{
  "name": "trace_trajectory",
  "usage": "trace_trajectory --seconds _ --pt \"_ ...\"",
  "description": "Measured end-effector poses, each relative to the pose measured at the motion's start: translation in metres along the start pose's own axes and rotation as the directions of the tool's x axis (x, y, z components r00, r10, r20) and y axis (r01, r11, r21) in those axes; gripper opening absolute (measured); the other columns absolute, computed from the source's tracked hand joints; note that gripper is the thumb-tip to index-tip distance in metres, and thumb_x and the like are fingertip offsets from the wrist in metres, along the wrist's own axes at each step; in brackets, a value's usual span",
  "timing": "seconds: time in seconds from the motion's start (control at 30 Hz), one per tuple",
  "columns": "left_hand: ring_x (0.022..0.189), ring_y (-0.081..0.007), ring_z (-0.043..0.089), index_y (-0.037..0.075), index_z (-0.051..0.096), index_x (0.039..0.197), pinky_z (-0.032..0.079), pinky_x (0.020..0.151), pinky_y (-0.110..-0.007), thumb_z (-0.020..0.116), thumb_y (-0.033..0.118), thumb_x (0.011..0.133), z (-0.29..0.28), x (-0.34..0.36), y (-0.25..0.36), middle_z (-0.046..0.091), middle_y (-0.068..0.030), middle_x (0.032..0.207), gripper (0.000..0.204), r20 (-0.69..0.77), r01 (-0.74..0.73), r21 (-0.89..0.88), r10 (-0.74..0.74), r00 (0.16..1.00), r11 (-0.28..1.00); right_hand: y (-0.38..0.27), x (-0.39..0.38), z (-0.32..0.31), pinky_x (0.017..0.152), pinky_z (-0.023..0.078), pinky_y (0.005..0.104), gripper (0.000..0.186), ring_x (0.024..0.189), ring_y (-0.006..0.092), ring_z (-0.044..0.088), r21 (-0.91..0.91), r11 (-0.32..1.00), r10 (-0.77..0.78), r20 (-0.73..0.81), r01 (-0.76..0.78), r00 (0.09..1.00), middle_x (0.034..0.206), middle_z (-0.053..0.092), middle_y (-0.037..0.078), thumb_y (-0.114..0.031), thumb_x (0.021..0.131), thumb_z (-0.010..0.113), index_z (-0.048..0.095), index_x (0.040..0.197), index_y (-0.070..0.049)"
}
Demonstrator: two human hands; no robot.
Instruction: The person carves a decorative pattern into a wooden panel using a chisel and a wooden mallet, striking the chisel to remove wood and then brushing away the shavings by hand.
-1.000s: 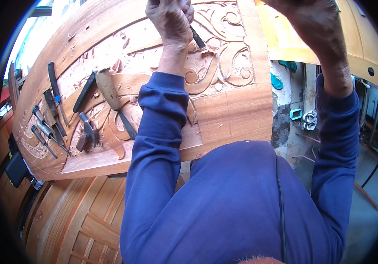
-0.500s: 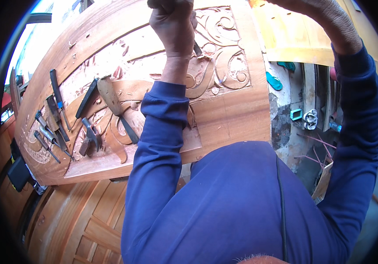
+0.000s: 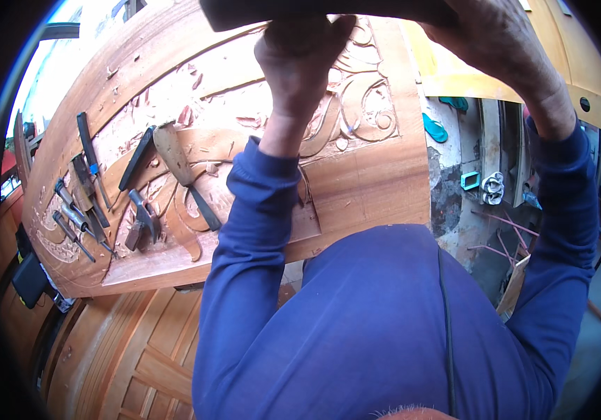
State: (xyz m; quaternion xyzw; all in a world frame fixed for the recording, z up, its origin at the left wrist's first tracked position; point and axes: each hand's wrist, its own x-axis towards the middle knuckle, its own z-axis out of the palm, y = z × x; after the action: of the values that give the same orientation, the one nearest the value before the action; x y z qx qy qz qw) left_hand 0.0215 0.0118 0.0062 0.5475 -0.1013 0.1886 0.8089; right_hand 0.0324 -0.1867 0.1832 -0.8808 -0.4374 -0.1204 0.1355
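Right hand (image 3: 500,52) is grasping a dark bar (image 3: 328,12) at the far edge; left hand (image 3: 295,66) is curling beside it, grip hidden, cannot tell. Carved panel (image 3: 377,178) is lying left, its recess (image 3: 227,66) holding shavings (image 3: 186,115).

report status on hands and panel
Right hand gripping dark tool. Left hand partly behind it, grip unclear. Panel partly carved, shavings and tools lying on it.

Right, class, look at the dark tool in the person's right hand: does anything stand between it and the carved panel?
Yes, the left hand: it is over the carved panel, and the dark tool in the right hand partly hides it from above. Whether hand and tool touch cannot be told.
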Motion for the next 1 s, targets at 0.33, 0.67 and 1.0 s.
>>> trace_trajectory --seconds 0.33,0.67,1.0 --pt "0.045 -0.0043 0.039 0.017 0.051 0.092 0.029 0.036 -0.021 0.068 0.045 0.101 0.012 0.032 0.022 0.04 0.0053 0.066 0.035 -0.458 0.226 -0.222 -0.306 0.835 0.949 0.0 -0.026 0.022 0.104 0.051 0.0316 0.067 0.123 0.0166 0.061 0.411 0.879 0.349 -0.21 -0.241 0.913 0.138 0.063 0.013 0.011 0.082 0.062 0.053 0.147 -0.003" --pt "0.049 -0.0031 0.042 0.016 0.059 0.098 0.032 0.04 -0.02 0.075 0.029 0.099 0.015 0.028 0.015 0.046 0.0076 0.067 0.021 -0.447 0.207 -0.194 -0.274 0.852 0.959 0.012 -0.01 0.026 0.101 0.052 0.0332 0.069 0.118 0.0191 0.063 0.35 0.937 0.116 -0.327 0.007 0.938 0.13 0.066 0.011 0.009 0.081 0.068 0.054 0.146 -0.004" --pt "0.046 -0.0023 0.038 0.012 0.054 0.104 0.029 0.038 -0.021 0.067 0.0 0.096 0.007 0.02 -0.003 0.041 0.0067 0.067 0.02 -0.279 0.084 -0.155 -0.126 0.952 0.984 -0.004 0.041 0.009 0.097 0.054 0.0362 0.061 0.111 0.0242 0.065 0.412 0.825 0.465 -0.109 -0.386 0.878 0.119 0.066 0.015 0.0 0.087 0.066 0.053 0.146 -0.009"
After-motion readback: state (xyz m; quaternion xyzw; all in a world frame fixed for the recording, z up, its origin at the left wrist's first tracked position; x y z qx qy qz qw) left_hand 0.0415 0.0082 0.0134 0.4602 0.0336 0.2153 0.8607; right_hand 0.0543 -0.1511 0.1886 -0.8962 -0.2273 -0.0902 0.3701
